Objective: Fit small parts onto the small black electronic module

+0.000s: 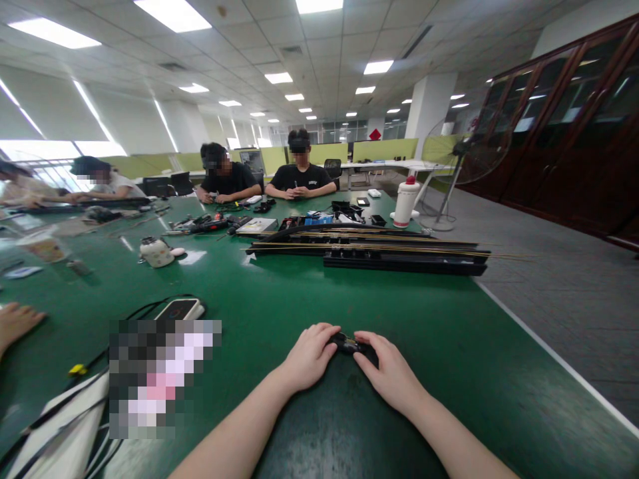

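A small dark object point(348, 344), with a bit of brass or gold colour near its middle, lies low over the green table point(239, 299) between my two hands. Its kind cannot be made out. My left hand point(312, 351) curls round its left end, thumb towards me and fingers on the far side. At the right end, my right hand point(388, 369) grips it in the same way, covering most of that part. The middle of the object shows between the fingertips.
Beyond my hands lie long black rails point(404, 263) with thin brass rods. A white bottle point(406, 203) with a red cap, a small jar point(156, 251), tools point(210, 224) and a power bank point(180, 310) with cables stand around. Several people sit along the table; another person's hand point(20, 322) rests at left.
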